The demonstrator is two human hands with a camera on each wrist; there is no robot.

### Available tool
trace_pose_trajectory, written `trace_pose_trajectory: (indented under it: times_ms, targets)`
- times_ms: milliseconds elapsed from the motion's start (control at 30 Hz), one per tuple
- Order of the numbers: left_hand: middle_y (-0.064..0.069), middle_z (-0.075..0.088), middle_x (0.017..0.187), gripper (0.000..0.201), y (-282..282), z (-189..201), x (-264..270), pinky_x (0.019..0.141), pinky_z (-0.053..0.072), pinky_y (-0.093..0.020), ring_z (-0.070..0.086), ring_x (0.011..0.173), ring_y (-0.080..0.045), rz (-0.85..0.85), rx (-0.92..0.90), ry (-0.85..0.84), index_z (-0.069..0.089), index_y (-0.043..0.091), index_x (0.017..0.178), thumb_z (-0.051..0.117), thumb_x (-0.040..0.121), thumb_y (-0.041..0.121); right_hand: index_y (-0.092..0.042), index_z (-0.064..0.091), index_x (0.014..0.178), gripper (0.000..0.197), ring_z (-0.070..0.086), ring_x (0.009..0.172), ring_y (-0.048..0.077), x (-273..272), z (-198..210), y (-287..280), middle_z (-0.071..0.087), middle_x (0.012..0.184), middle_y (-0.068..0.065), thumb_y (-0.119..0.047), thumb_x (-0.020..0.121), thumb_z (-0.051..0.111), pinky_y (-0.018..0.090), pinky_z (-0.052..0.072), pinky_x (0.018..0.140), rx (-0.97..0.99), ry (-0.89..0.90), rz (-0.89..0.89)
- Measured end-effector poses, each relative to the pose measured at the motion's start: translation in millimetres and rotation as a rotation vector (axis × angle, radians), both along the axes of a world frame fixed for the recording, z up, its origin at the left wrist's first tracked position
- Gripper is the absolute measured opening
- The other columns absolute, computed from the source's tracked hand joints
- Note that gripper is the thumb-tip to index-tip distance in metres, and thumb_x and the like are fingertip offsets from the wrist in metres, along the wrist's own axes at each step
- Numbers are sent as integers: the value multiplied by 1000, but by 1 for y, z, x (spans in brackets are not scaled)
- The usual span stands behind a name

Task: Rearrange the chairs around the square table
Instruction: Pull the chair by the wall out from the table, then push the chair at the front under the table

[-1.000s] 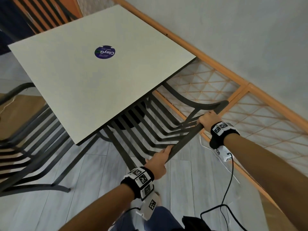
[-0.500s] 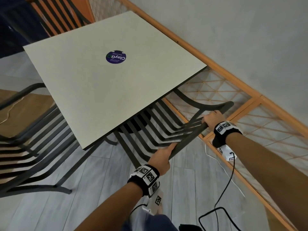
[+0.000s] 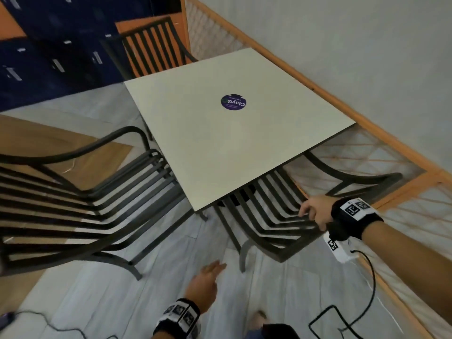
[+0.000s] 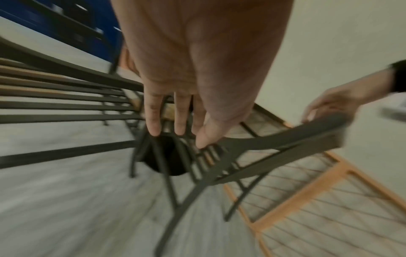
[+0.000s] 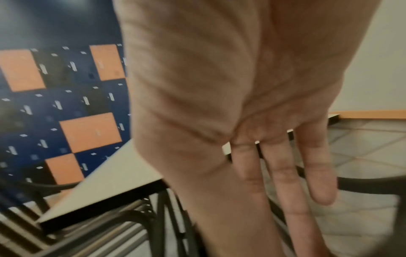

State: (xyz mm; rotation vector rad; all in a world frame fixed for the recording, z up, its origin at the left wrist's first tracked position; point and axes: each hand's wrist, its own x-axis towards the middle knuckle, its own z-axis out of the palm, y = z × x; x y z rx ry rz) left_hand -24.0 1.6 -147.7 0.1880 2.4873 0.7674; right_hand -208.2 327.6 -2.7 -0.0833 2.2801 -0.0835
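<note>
Grey plank floor (image 3: 97,302), pale wall with orange-framed lattice (image 3: 413,199), blue lockers (image 3: 49,57) at back. Left hand (image 3: 204,285) low over floor, fingers straight and loose, holding nothing, apart from chairs. Right hand (image 3: 315,211) above the top rail of the near chair (image 3: 264,216); fingers look extended in wrist view, contact with rail unclear from blur, no grip seen. That chair's seat tucked under near edge of the square table (image 3: 220,148). Left chair (image 3: 61,209) at table's left side, seat front just under table corner. Far chair (image 3: 151,50) behind table. Round purple sticker (image 3: 233,102) on tabletop. Black cable (image 3: 354,302) on floor at right.
</note>
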Motion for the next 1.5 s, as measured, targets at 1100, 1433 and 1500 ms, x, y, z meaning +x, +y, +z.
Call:
trace_pose_trajectory:
  times_ms: [1100, 1433, 1500]
  targets:
    - [0, 30, 155, 78, -720, 107, -210, 107, 41, -51, 36, 138, -29, 14, -431, 213, 33, 29, 144, 65, 76, 7, -29, 50, 126, 44, 64, 94, 18, 14, -43, -734, 69, 105, 3, -49, 87, 56, 31, 51, 85, -533, -110, 328]
    - [12, 58, 132, 37, -750, 77, -295, 121, 2, -50, 41, 135, -10, -552, -426, 114, 59, 35, 119, 54, 88, 14, -36, 52, 119, 70, 65, 91, 16, 41, -51, -741, 69, 102, -2, -77, 62, 55, 38, 55, 85, -462, -135, -59]
    - [12, 57, 133, 36, -759, 76, -313, 118, 17, -44, 43, 133, -12, -674, -419, 137, 57, 38, 120, 51, 90, 18, -35, 51, 120, 69, 63, 96, 19, 55, -47, -750, 67, 107, 1, -73, 63, 57, 36, 53, 86, -407, -114, -179]
